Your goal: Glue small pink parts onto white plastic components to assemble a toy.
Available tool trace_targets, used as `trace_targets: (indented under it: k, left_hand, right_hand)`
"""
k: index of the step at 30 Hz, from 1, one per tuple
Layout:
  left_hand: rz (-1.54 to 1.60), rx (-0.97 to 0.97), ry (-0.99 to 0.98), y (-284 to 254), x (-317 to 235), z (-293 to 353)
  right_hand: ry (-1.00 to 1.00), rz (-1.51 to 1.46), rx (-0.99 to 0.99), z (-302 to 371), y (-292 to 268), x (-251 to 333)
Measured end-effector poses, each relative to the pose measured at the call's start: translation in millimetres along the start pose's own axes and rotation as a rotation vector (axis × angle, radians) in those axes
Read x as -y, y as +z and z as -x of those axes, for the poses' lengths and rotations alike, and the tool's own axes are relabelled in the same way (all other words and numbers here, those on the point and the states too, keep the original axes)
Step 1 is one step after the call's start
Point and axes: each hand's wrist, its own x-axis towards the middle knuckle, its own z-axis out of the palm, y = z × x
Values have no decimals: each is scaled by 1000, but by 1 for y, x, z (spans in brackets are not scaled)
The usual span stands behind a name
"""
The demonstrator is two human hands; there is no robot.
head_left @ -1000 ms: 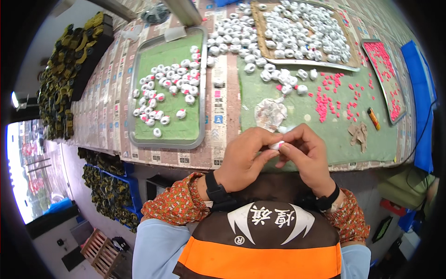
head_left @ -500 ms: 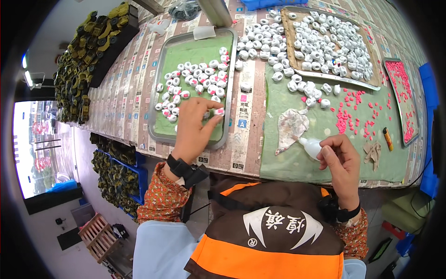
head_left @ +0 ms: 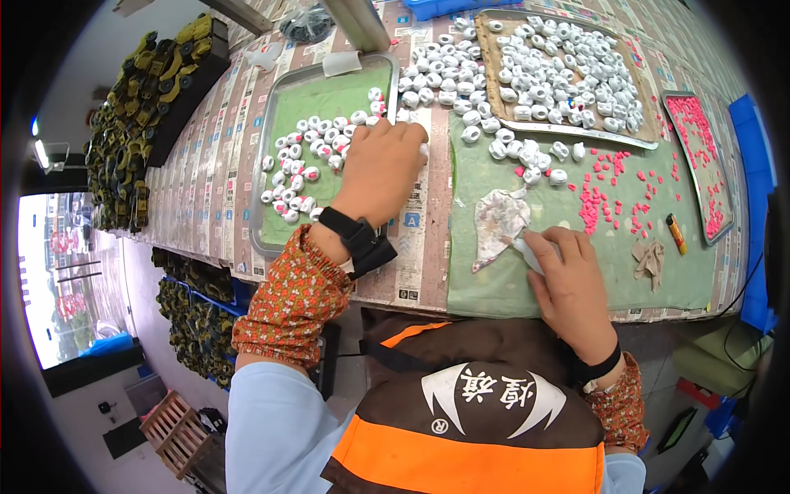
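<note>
My left hand (head_left: 383, 169) is over the right edge of the metal tray (head_left: 257, 198), its fingers curled down and their tips hidden, so I cannot make out what they hold. Small white rounded pieces (head_left: 331, 134), several with pink inserts, lie on the tray's green lining. A loose white piece (head_left: 424, 151) shows beside my left fingers. My right hand (head_left: 572, 284) is closed around a small translucent squeeze bottle (head_left: 527, 253), mostly covered by the fingers. Its nozzle points toward a stained white cloth (head_left: 499, 226) on the green mat (head_left: 494, 288).
Many white pieces fill a cardboard-lined tray (head_left: 568, 136) at the back and spill beside it. Pink bits (head_left: 597, 206) scatter over the mat; more fill a narrow tray (head_left: 695, 165) at right. A yellow-orange tube (head_left: 676, 234) and beige rag (head_left: 650, 262) lie nearby. A metal post (head_left: 358, 25) rises behind.
My left hand has moved up and right across the tray; the white piece with pink it pinched is now out of sight. My right hand has shifted left and turned over the bottle.
</note>
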Motion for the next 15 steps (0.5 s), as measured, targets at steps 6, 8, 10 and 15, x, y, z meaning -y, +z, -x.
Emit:
trace_targets:
  k: [6,8,10,15]
  left_hand:
    - [1056,177,-353,-24,-32,21]
    - [1457,292,-492,-28,-50,27]
    - [1578,351,-536,-28,-60,35]
    - [1670,472,-542,-25,-85,43]
  right_hand:
    - [65,-272,-93,8,0,-12]
    - [122,-439,-127,10,-8,-12]
    - [194,-658,-157,12,-15,-4]
    - [175,-805,-268,23,-27,12]
